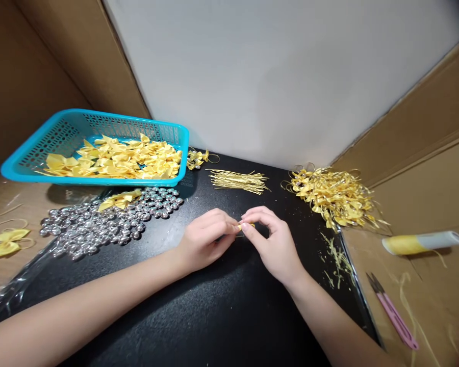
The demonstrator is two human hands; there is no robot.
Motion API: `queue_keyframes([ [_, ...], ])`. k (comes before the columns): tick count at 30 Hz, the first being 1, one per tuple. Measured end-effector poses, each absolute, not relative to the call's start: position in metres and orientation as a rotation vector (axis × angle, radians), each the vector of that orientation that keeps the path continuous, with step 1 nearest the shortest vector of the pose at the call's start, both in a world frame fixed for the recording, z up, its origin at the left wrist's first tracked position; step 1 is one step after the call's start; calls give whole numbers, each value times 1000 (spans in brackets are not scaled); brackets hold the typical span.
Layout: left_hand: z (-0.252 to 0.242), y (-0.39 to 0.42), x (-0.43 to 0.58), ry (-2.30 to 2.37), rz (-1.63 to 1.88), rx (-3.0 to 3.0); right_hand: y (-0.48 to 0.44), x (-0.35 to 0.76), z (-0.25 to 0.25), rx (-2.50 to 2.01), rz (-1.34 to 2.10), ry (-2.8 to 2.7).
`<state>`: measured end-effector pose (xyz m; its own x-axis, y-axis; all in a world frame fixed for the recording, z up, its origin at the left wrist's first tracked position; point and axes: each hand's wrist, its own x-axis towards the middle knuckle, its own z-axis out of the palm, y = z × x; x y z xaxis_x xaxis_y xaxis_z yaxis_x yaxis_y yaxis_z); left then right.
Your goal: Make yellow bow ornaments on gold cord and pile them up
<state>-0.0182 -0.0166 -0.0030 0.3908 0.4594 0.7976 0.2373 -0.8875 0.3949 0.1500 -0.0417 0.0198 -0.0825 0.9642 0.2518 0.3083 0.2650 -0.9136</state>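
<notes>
Both my hands meet over the middle of the black board. My left hand [208, 237] is closed, its thumb and fingertips pinched on a small yellow ribbon bow [246, 227]. From the other side, my right hand [273, 242] pinches the same bow between thumb and forefinger. Only a bit of yellow shows between the fingertips; the rest is hidden by them. A thin gold strand [239, 236] shows just below the fingertips. Beyond the hands lies a bundle of gold twist ties [239, 181]. Silver beads [99, 224] are spread to the left of my left hand.
A blue basket [185, 153] of yellow bows stands back left. At the right are a heap of beaded yellow bows [332, 196], gold clippings [337, 260], a ribbon or thread spool [424, 243] and pink thread snips [396, 316]. Cardboard and a white wall enclose the board.
</notes>
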Motion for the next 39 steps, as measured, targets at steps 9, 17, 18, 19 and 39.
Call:
queue_keyframes([
  [9, 3, -14, -19, 564, 1402, 2537, -43, 141, 13, -1200, 1033, -1260],
  [17, -2, -18, -17, 497, 987, 2440, -34, 168, 56, -972, 1133, -933],
  [18, -1, -19, -17, 551, 957, 2389, -33, 173, 61, -970, 1141, -910],
  [19, 0, -19, -17, 609, 933, 2335, -32, 179, 64, -974, 1142, -896],
  [39, -6, -23, -5, 728, 737, 1368, -22, 206, 82, -944, 1070, -780],
])
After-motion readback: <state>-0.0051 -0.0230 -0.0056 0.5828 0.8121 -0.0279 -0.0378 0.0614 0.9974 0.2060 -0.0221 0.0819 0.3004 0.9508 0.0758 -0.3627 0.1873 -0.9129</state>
